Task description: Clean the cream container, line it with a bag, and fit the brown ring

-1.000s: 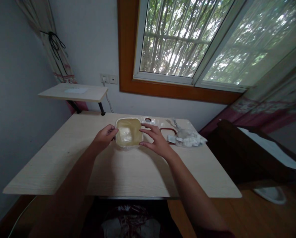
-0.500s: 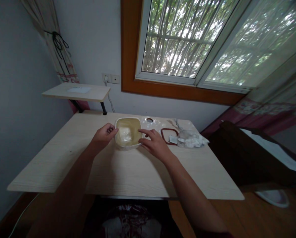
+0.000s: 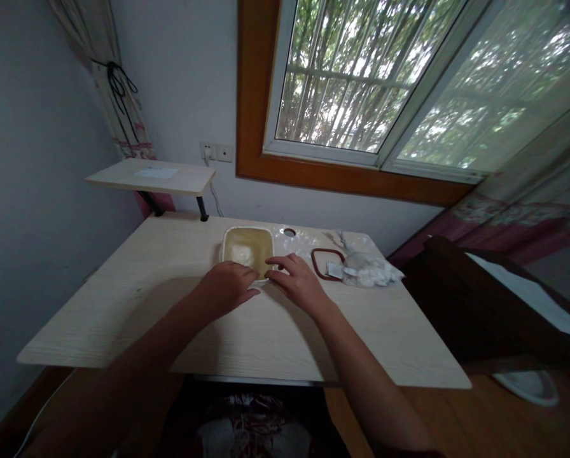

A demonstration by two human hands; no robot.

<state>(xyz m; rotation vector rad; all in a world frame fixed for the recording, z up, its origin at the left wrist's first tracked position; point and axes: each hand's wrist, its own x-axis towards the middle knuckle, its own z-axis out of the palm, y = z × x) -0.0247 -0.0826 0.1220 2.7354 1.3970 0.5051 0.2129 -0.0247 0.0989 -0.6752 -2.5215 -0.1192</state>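
Observation:
A square beige container [image 3: 247,243] stands on the pale wooden table [image 3: 170,299], towards its far side, wrapped in or lying on clear film. My left hand [image 3: 228,284] covers the container's near rim with its fingers curled down over the edge. My right hand [image 3: 295,278] lies just right of it, fingers stretched leftward and touching the container's near right corner. What the left fingers grip under the rim is hidden.
A red-brown rounded ring [image 3: 324,261] and a crumpled white plastic bag [image 3: 368,270] lie right of the container. A small raised shelf [image 3: 154,177] stands at the table's far left. Dark wooden furniture [image 3: 480,299] is close on the right.
My left hand has moved from the container's left side to its near rim. My right hand has dropped from the right side to the near right corner.

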